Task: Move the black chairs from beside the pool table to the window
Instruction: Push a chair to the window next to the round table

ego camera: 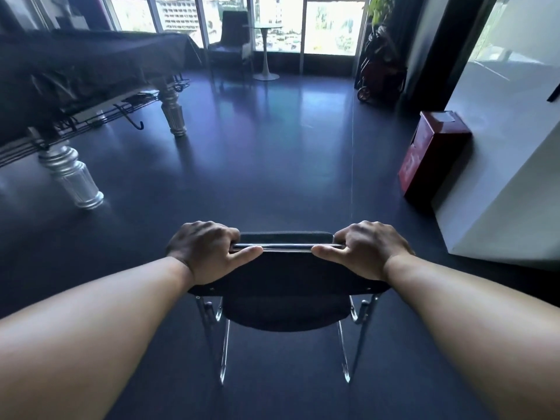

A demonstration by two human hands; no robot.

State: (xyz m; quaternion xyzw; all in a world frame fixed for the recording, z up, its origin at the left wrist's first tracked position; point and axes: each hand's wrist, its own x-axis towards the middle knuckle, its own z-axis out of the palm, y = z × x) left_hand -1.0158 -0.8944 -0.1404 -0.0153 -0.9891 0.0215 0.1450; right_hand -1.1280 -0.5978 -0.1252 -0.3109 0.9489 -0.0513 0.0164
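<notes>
A games or lounge room in a high-rise building is shown. A pool table (91,59), draped in a dark cover and carried on turned silver legs (72,177), is seen at the left. Tall windows (333,25) at the far end are filled with a view of city buildings. Before them a dark armchair (231,37) and a small white pedestal table (266,50) are set near each other. The dark floor (272,147) is glossy and reflective. A potted plant (381,13) is placed by the right-hand wall.

Black chair (285,277), chrome legs; dark red box (430,159).
</notes>
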